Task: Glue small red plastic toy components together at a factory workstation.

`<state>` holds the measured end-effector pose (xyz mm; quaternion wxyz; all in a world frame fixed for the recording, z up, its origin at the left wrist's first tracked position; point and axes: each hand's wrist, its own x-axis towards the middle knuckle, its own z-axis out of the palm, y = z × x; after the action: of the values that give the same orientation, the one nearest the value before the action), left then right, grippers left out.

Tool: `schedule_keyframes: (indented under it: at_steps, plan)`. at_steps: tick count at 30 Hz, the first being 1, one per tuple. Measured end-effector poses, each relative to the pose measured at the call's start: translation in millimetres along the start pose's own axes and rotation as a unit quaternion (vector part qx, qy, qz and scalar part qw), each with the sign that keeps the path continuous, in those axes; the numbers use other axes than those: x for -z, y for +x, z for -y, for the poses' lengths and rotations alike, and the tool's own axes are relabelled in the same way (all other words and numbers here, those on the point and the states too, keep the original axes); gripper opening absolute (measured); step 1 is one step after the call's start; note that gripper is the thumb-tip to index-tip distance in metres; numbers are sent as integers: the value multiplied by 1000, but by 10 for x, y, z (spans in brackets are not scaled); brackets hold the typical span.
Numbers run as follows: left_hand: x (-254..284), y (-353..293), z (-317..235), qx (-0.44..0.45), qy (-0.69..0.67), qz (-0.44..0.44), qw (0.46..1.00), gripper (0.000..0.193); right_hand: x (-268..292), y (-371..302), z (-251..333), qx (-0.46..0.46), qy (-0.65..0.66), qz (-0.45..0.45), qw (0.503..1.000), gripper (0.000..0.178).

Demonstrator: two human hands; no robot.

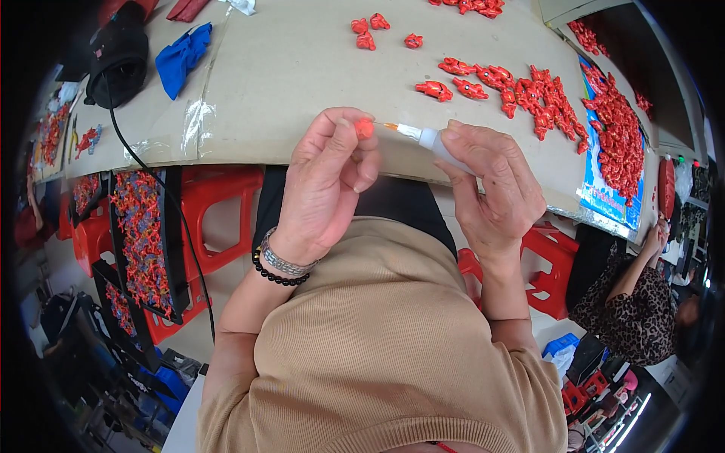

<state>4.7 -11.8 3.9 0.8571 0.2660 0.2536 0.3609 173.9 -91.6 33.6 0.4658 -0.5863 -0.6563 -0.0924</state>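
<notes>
Closest thing to the lens is the wearer's tan knit sweater [370, 340], filling the lower middle, with both hands up just past it, by the near edge of the table [279, 83]. Left hand [321, 177] has a small red piece [364, 129] pinched between thumb and fingertips, held up off the tabletop. Right hand [492, 172] has its thumb and fingers closed around a white squeeze bottle [444, 146], its orange tip pointed at the piece and looking just short of touching, though it's tough to be sure. So I'd call this one piece mid-job, not finished. As for the rest, a few rounded red pieces [364, 41] sit off by themselves toward the far side, a looser spread of red figures [496, 77] lies to the right, and there's a big heap of red figures [621, 147] on a blue printed sheet [600, 202] at the far right. My guess is plenty's left, but honestly can't tell which bunch is done and which is waiting.
</notes>
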Motion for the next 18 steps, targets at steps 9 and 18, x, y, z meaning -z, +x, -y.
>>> schedule_keyframes:
  at_steps: [9,18]
  plan:
    - [-8,9,5,-20,7,2,1000,17,21,4,33,-19,16,-7,1000,27]
    - [17,14,20,-15,-7,10,1000,15,-18,-1,0,-3,8,-11,1000,28]
